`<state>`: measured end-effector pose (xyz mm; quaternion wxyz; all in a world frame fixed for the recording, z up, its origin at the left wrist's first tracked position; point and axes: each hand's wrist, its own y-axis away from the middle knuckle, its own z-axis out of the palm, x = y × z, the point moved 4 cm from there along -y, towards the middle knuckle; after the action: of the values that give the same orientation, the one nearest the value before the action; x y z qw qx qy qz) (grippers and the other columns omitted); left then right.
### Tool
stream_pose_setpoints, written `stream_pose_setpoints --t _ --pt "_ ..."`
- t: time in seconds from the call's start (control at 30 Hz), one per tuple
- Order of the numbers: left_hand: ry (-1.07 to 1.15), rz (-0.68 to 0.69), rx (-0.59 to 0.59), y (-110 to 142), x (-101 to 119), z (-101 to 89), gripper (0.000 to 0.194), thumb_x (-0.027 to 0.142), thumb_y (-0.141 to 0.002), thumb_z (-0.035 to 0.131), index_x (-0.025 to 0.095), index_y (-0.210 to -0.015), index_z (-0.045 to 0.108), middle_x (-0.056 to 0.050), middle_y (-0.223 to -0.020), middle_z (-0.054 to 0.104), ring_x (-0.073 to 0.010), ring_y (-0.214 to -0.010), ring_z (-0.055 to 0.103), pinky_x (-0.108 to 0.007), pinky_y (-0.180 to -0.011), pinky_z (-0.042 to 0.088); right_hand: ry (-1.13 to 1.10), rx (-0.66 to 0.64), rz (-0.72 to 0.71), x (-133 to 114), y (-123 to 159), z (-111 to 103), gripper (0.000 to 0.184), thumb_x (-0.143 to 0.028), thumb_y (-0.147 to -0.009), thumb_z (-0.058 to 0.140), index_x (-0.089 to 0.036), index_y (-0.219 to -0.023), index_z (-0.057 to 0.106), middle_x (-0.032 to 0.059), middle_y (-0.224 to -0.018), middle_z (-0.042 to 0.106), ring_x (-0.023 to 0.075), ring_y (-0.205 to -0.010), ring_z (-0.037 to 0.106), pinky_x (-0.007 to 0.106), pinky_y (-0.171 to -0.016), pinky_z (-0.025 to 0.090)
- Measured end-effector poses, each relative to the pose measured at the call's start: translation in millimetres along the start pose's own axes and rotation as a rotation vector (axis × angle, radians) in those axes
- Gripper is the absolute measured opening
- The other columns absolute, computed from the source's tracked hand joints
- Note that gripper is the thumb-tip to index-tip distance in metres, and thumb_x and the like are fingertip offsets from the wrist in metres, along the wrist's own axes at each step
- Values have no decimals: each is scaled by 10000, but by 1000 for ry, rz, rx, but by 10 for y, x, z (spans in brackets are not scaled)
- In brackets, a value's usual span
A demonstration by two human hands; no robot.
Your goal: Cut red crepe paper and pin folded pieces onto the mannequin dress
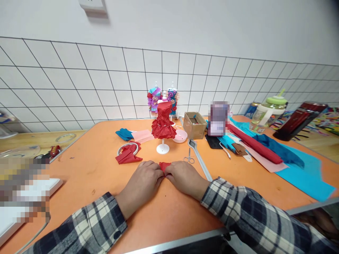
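Observation:
Between my two hands, low over the orange table, is a small piece of red crepe paper [164, 165]. My left hand [144, 181] pinches its left side with the fingertips. From the right, my right hand [185, 178] grips the same piece, and the fingers of both hands almost meet. Just beyond them stands a miniature dress form in a red ruffled dress [164, 121] on a white round base [162, 149]. Small scissors [189, 158] lie near my right hand. Left of the form, a roll of silver tape [136, 150] rests with red paper [128, 158].
Two more decorated dress forms [153, 100] stand behind. A pink bowl [181, 136], a cardboard box [194, 125], a propped phone [218, 120] and long metal tweezers [200, 158] are around the middle. Rolled red paper [256, 146], blue sheets [307, 176], a bottle [268, 114] and a thermos [299, 121] occupy the right.

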<state>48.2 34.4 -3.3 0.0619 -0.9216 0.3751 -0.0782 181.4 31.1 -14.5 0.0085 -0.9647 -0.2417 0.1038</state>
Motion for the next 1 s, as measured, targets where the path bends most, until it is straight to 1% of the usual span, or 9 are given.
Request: stream_pose_setpoints --t 0.17,0.3,0.4,0.5,0.6,0.67,0.77,0.87,1.0 --pt "-8 -12 -11 -9 -11 0 221 230 -930 528 206 -882 743 -72 -806 715 -226 -799 625 -371 -773 424 -36 0 47 35 -1 -1 202 -260 -917 495 -215 -988 679 48 -880 694 188 -817 608 266 -648 334" --pt "11 -40 -24 -13 -21 22 231 220 -939 517 198 -897 743 -73 -820 719 -229 -812 630 -374 -785 428 -29 -11 23 32 -7 9 217 -252 -920 485 -226 -919 700 42 -866 685 182 -801 608 272 -635 326" --pt "13 -29 -33 -11 -22 41 247 216 -943 507 207 -911 752 -79 -844 710 -233 -846 619 -376 -792 428 5 0 14 15 -3 -4 228 -259 -927 481 -212 -902 703 55 -865 658 185 -803 602 278 -628 330" --pt "14 -8 -9 -7 -26 36 233 224 -934 525 215 -908 756 -85 -860 698 -234 -879 604 -366 -792 429 29 15 6 -6 5 -20 238 -244 -937 466 -188 -893 693 73 -900 641 185 -834 598 280 -652 348" --pt "-8 27 14 0 -23 13 216 229 -931 535 230 -928 751 -73 -836 705 -228 -882 605 -369 -807 415 16 1 1 -14 10 -15 234 -222 -944 445 -193 -918 676 60 -860 655 182 -821 605 278 -656 349" --pt "-29 35 16 2 -17 -1 215 231 -933 533 235 -925 748 -64 -822 712 -224 -870 613 -379 -815 403 -5 -1 28 1 8 -9 209 -225 -936 459 -207 -964 665 47 -853 674 181 -804 613 273 -638 341" --pt "-42 -1 -17 -3 -14 -3 223 235 -940 521 217 -919 743 -66 -818 721 -223 -832 629 -384 -797 404 -21 1 39 19 2 7 210 -249 -927 474 -223 -989 673 48 -879 691 187 -811 615 271 -639 335" --pt "-31 -47 -39 -9 -17 4 244 244 -950 505 193 -915 741 -77 -827 723 -228 -822 636 -384 -781 418 -17 -11 18 22 -3 27 255 -246 -934 447 -217 -936 700 61 -883 686 186 -813 604 277 -660 337" --pt "-29 -38 -66 -9 -8 18 268 241 -957 492 199 -904 752 -81 -831 717 -233 -830 632 -389 -778 436 -4 9 1 13 -3 24 242 -227 -924 465 -214 -910 706 59 -878 661 183 -827 602 275 -650 338"
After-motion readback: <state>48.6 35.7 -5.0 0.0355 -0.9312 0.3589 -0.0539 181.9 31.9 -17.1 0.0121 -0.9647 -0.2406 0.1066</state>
